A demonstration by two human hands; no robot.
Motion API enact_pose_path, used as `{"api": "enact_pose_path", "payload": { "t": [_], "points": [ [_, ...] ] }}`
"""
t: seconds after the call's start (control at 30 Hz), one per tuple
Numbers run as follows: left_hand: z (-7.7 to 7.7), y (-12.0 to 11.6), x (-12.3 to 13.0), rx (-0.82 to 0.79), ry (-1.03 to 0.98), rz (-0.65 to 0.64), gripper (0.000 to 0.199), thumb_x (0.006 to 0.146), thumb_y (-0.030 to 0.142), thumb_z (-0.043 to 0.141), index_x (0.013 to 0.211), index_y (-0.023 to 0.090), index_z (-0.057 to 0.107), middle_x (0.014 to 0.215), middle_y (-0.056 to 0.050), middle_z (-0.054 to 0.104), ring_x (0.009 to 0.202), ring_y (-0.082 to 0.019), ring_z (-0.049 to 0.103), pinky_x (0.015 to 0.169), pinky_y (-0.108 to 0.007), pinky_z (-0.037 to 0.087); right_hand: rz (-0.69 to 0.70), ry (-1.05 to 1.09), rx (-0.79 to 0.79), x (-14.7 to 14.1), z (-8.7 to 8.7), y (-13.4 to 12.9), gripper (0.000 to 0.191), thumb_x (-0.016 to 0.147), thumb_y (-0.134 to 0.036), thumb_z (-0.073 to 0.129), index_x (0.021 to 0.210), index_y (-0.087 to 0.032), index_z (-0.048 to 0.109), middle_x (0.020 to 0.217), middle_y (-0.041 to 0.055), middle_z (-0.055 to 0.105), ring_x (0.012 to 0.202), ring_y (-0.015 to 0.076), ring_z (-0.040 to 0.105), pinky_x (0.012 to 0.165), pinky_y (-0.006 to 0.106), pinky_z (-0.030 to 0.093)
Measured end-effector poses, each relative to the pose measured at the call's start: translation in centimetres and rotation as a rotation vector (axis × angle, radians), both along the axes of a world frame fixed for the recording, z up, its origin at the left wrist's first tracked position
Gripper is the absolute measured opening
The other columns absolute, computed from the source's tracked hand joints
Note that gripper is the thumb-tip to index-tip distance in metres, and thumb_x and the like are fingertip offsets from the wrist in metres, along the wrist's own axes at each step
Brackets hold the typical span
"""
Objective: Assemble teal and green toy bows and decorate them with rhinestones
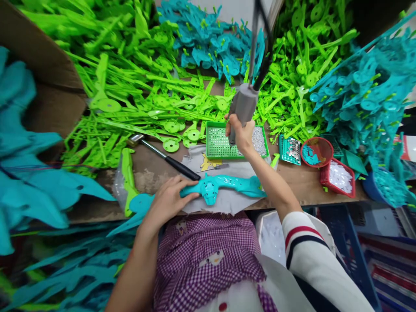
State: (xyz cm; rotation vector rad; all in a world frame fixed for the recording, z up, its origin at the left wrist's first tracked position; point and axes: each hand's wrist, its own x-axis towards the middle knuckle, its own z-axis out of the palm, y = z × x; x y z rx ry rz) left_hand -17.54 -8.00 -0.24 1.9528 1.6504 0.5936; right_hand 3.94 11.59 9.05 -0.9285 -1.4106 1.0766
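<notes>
My right hand is wrapped round a grey electric screwdriver that hangs from above on a cord. Its tip points down over a green tray that holds small silver screws. Along the table's front edge lies a long turquoise plastic toy body with a segmented, rounded piece at its middle. My left hand grips its left part, thumb below and fingers on top. Grey cloth spreads beneath the body. Just above my left hand lies a hammer with a black handle.
Piles of lime green parts and turquoise parts cover the back. On the right stand a red round bowl, a red basket with white pieces and a small tray with metal discs. Large turquoise parts jut in from the left.
</notes>
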Motion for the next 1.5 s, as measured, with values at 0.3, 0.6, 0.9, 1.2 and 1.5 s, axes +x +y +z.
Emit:
{"api": "enact_pose_path", "payload": {
  "t": [0.3, 0.6, 0.9, 1.2, 1.5],
  "points": [
    [0.4, -0.1, -0.1, 0.008, 0.020, -0.036, 0.041, 0.092, 0.052, 0.060, 0.122, 0.026, 0.066, 0.101, -0.006, 0.061, 0.100, -0.027, 0.059, 0.085, -0.039, 0.046, 0.021, 0.053, -0.062, -1.9, -4.0, 3.6, 0.058, 0.078, -0.078, 0.054, 0.084, -0.022, 0.064, 0.054, -0.0046, 0.049, 0.051, 0.0132, 0.055, 0.053, 0.030, 0.049],
    [0.3, -0.1, 0.0, 0.044, 0.043, -0.059, 0.038, 0.092, 0.049, 0.061, 0.122, 0.026, 0.067, 0.101, -0.007, 0.061, 0.100, -0.027, 0.058, 0.086, -0.040, 0.046, 0.055, 0.013, -0.010, -2.2, -3.7, 3.2, 0.055, 0.080, -0.077, 0.053, 0.077, -0.023, 0.061, 0.050, -0.0055, 0.048, 0.044, 0.0103, 0.049, 0.050, 0.027, 0.044],
    [-0.1, 0.0, 0.0, 0.047, 0.037, -0.044, 0.039, 0.092, 0.050, 0.061, 0.121, 0.026, 0.068, 0.101, -0.007, 0.062, 0.101, -0.028, 0.058, 0.086, -0.041, 0.046, 0.029, 0.016, -0.013, -2.3, -2.8, 2.7, 0.059, 0.074, -0.081, 0.055, 0.080, -0.022, 0.063, 0.051, -0.0059, 0.048, 0.047, 0.0113, 0.053, 0.049, 0.027, 0.044],
    [-0.4, 0.2, -0.2, 0.054, 0.055, -0.042, 0.045, 0.091, 0.057, 0.058, 0.120, 0.025, 0.068, 0.102, -0.008, 0.063, 0.103, -0.029, 0.059, 0.087, -0.040, 0.047, -0.112, 0.113, -0.002, 5.6, 2.5, -3.3, 0.069, 0.067, -0.092, 0.048, 0.081, -0.025, 0.061, 0.048, -0.0068, 0.043, 0.039, 0.0109, 0.049, 0.041, 0.025, 0.039],
    [-1.1, 0.3, -0.3, 0.062, 0.026, -0.022, 0.045, 0.090, 0.056, 0.059, 0.119, 0.023, 0.068, 0.105, -0.007, 0.063, 0.104, -0.029, 0.059, 0.090, -0.043, 0.047, -0.172, 0.103, -0.154, 14.9, -1.6, -15.5, 0.074, 0.048, -0.096, 0.058, 0.077, -0.027, 0.059, 0.049, -0.0023, 0.051, 0.043, 0.0207, 0.057, 0.038, 0.032, 0.043]
  ]
}}
